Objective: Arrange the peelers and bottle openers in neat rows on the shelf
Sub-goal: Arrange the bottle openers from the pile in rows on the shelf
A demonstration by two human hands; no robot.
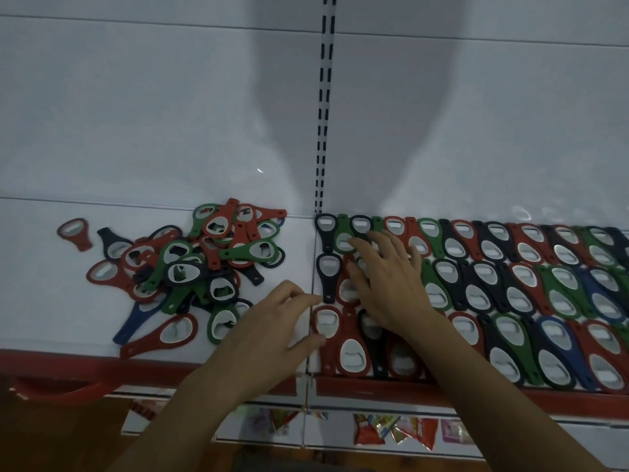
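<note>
Red, green, black and blue bottle openers lie on a white shelf (51,301). To the left is a loose heap of openers (190,264). On the right, three tidy rows of openers (510,284) run to the frame's edge. My right hand (384,284) lies flat with fingers spread on the left end of the rows, covering a few openers. My left hand (272,321) hovers at the gap between heap and rows, fingers loosely bent, its fingertips touching the red opener (326,323) at the start of the front row.
A single red opener (73,233) lies apart at far left. The shelf has a red front edge (68,361). A slotted upright (323,107) divides the white back panel. Snack packets (391,434) hang on the shelf below.
</note>
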